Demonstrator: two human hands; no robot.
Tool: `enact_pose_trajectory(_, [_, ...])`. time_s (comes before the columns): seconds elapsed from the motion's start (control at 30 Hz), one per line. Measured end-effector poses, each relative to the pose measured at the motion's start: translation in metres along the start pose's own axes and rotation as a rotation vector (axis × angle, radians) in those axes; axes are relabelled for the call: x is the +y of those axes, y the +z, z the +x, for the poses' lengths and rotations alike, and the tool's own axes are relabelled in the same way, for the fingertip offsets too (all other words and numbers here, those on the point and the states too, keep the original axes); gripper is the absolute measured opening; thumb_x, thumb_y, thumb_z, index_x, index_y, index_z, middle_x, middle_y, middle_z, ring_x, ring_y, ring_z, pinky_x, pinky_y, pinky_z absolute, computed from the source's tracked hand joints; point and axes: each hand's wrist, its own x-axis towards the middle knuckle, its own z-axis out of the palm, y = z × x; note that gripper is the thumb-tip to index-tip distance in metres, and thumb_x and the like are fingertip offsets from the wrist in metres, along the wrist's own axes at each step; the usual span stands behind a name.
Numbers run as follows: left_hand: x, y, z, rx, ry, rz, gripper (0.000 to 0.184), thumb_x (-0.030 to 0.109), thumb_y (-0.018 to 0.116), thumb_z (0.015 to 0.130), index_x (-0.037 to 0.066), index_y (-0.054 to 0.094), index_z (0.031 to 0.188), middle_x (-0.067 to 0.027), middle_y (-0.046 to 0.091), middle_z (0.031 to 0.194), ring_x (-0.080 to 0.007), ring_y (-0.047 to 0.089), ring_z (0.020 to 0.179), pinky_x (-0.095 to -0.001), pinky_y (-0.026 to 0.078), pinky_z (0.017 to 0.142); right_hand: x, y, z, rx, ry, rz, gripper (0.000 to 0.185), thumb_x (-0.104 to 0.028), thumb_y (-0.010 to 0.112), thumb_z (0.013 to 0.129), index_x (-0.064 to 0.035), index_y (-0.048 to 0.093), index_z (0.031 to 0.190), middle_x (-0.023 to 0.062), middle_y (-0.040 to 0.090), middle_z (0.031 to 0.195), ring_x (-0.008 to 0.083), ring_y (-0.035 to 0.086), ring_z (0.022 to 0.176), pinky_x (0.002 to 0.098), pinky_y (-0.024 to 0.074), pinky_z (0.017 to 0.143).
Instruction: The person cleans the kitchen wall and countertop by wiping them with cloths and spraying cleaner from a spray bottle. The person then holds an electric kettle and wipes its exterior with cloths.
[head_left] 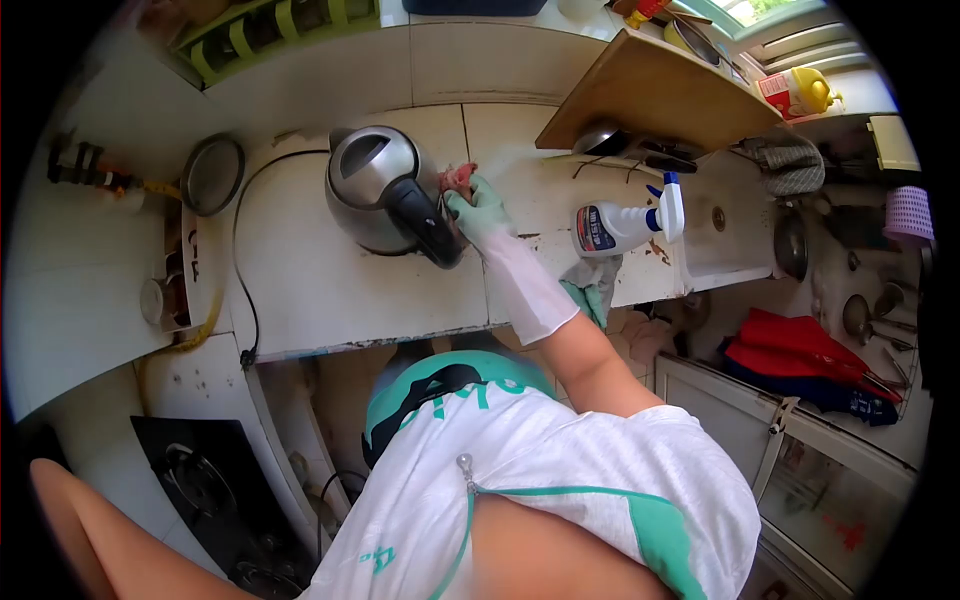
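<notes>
My right hand [482, 212], in a pale green and white rubber glove, is closed around a crumpled pinkish-red cloth [459, 180]. It is beside the handle side of a steel electric kettle [372, 175] with a black handle; whether the cloth touches the kettle, I cannot tell. The kettle stands upright on the white tiled counter [350, 310], its black cord running off to the left. To the right of my hand is a white spray bottle [612, 228] with a blue and white trigger head. My left hand is out of view; only a bare arm shows at lower left.
A grey-green rag [594, 285] hangs over the counter's front edge. Beyond the bottle are a sink [735, 225] and a leaning wooden board [655, 95]. A round sieve [213, 175] leans at left, above a black gas stove [215, 490]. Red cloth [800, 345] lies at right.
</notes>
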Motion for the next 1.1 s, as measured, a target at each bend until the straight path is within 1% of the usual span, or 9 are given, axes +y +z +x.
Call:
enact_pose_trajectory(0.3, [0.021,-0.044,0.010,0.102,0.164,-0.001,0.042,0.019,0.043,0.100,-0.006,0.051,0.133,-0.0170,0.053,0.135,-0.0233,0.049,0.127,-0.0363,0.034,0.111,-0.005,-0.004,0.004,0.065,0.037,0.123,0.029,-0.015,0.063,0.089,-0.0012,0.056,0.114,0.0072,0.064,0.098,0.0144,0.060,0.093,0.0303,0.0471,0.082])
enact_pose_trajectory(0.4, [0.031,-0.068,0.018,0.213,0.251,0.008,0.043,0.020,0.042,0.100,-0.007,0.050,0.133,-0.0172,0.053,0.136,-0.0235,0.048,0.128,-0.0366,0.033,0.112,0.012,-0.008,0.020,-0.013,-0.084,0.473,0.029,-0.014,0.066,0.088,-0.0005,0.056,0.112,0.0059,0.064,0.097,0.0132,0.060,0.092,0.0302,0.0473,0.082])
enact_pose_trajectory(0.57, [0.020,-0.078,0.015,0.579,0.119,-0.008,0.043,0.020,0.042,0.101,-0.007,0.050,0.133,-0.0175,0.053,0.136,-0.0239,0.048,0.129,-0.0370,0.032,0.112,-0.059,-0.012,-0.017,-0.150,-0.379,0.382,0.023,0.002,0.060,0.086,-0.0019,0.057,0.109,0.0033,0.062,0.098,0.0095,0.058,0.090,0.0253,0.0472,0.080])
enact_pose_trajectory(0.63, [-0.012,-0.038,0.005,0.523,-0.164,-0.080,0.044,0.020,0.041,0.101,-0.007,0.050,0.133,-0.0177,0.052,0.137,-0.0241,0.047,0.129,-0.0372,0.032,0.113,-0.053,0.001,-0.015,-0.183,-0.641,0.431,0.026,0.006,0.058,0.085,-0.0037,0.057,0.110,-0.0006,0.060,0.096,0.0069,0.056,0.083,0.0230,0.0469,0.074])
enact_pose_trajectory(0.73, [-0.072,0.054,-0.029,0.176,-0.456,-0.258,0.069,0.028,0.064,0.091,0.002,0.034,0.148,-0.0160,0.038,0.151,-0.0264,0.032,0.141,-0.0358,0.025,0.116,-0.032,-0.005,-0.015,-0.309,-0.375,0.491,0.028,0.009,0.054,0.084,-0.0055,0.056,0.108,0.0002,0.058,0.099,0.0064,0.055,0.086,0.0221,0.0454,0.077])
enact_pose_trajectory(0.77, [-0.068,0.067,-0.021,0.046,-0.494,-0.219,0.085,0.029,0.078,0.081,0.000,0.033,0.147,-0.0169,0.037,0.151,-0.0273,0.033,0.141,-0.0368,0.026,0.115,-0.025,-0.006,-0.012,-0.363,-0.290,0.507,0.027,0.009,0.054,0.084,-0.0059,0.055,0.107,0.0007,0.058,0.100,0.0069,0.056,0.087,0.0224,0.0452,0.079])
enact_pose_trajectory(0.87, [-0.092,0.115,-0.026,-0.010,-0.565,-0.339,0.086,0.036,0.076,0.082,0.002,0.033,0.148,-0.0184,0.045,0.143,-0.0276,0.043,0.132,-0.0387,0.032,0.111,-0.011,0.000,-0.022,-0.305,0.093,0.117,0.028,0.011,0.052,0.084,-0.0064,0.055,0.106,0.0016,0.059,0.102,0.0083,0.058,0.092,0.0233,0.0458,0.079])
enact_pose_trajectory(0.93, [-0.099,0.127,-0.030,-0.018,-0.615,-0.392,0.087,0.036,0.078,0.079,0.001,0.034,0.146,-0.0179,0.047,0.138,-0.0282,0.047,0.128,-0.0388,0.036,0.108,0.052,0.030,-0.009,-0.161,-0.211,0.383,0.026,0.010,0.051,0.086,-0.0064,0.055,0.106,0.0015,0.061,0.100,0.0091,0.060,0.089,0.0232,0.0468,0.075])
enact_pose_trajectory(1.1, [-0.093,0.133,-0.034,0.020,-0.590,-0.262,0.084,0.033,0.078,0.080,0.001,0.035,0.145,-0.0174,0.048,0.135,-0.0281,0.050,0.123,-0.0389,0.039,0.105,-0.045,0.015,-0.024,-0.186,-0.118,0.649,0.014,0.001,0.054,0.092,-0.0078,0.052,0.104,-0.0018,0.057,0.083,0.0072,0.055,0.061,0.0237,0.0431,0.050])
